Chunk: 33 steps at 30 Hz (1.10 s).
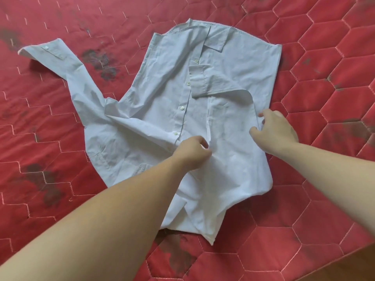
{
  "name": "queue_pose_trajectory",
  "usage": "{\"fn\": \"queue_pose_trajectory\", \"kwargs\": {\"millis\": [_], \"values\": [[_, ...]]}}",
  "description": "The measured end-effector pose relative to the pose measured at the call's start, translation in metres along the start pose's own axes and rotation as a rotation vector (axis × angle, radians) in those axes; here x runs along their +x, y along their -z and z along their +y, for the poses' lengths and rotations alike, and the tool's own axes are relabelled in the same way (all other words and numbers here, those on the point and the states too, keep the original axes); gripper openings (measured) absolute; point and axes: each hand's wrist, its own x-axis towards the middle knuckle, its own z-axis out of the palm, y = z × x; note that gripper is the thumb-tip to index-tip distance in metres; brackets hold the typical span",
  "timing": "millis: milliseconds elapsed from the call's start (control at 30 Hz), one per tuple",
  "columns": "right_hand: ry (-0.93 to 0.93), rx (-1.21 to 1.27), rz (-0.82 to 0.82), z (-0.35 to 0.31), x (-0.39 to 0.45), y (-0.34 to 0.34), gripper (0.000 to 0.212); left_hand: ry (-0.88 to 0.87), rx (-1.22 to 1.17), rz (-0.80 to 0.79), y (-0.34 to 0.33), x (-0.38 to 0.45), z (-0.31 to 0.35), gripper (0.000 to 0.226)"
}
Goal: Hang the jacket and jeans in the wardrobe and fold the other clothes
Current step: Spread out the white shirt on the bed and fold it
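A pale blue button-up shirt lies front up on the red quilted bed cover, collar at the far side. Its right sleeve is folded across the chest, cuff near the button placket. The other sleeve stretches out to the far left. My left hand pinches the fabric near the lower end of the placket. At the shirt's right side edge, my right hand grips the cloth with curled fingers. The jacket and jeans are out of sight.
The red quilted cover with hexagon stitching and dark flower prints fills nearly the whole view. The bed's edge and a strip of wooden floor show at the bottom right corner.
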Motion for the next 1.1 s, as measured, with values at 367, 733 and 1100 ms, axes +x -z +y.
{"fn": "queue_pose_trajectory", "kwargs": {"millis": [367, 733, 1100], "values": [[0.311, -0.081, -0.038, -0.033, 0.104, -0.002, 0.063, -0.077, 0.028, 0.094, 0.029, 0.086, 0.053, 0.055], [-0.104, 0.516, -0.050, -0.068, 0.194, 0.011, 0.032, -0.321, 0.643, 0.177, 0.049, 0.142, 0.046, 0.075], [-0.510, 1.031, -0.196, -0.039, 0.231, 0.014, 0.043, -0.499, 0.562, 0.487, 0.070, 0.181, 0.044, 0.058]]}}
